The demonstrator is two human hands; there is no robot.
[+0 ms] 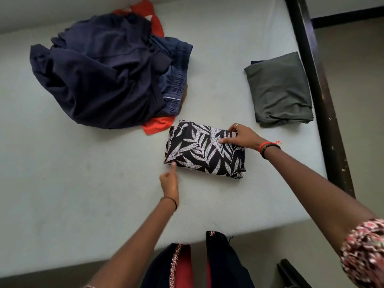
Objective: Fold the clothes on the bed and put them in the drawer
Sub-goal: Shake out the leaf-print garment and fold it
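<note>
A black garment with white leaf print [204,150] lies folded into a rectangle on the pale bed [83,183]. My right hand [239,135] pinches its far right corner between thumb and fingers. My left hand [169,179] is loosely curled, and its forefinger touches the garment's near left corner. A heap of unfolded clothes [108,75] in navy, blue and orange lies at the far left. A folded grey-green garment [280,90] sits at the right edge of the bed. No drawer is in view.
A dark wooden bed post [315,80] runs along the right side of the mattress. My own dark and red clothing [197,265] shows below the near edge of the bed. Bare sheet stretches to the left and in front.
</note>
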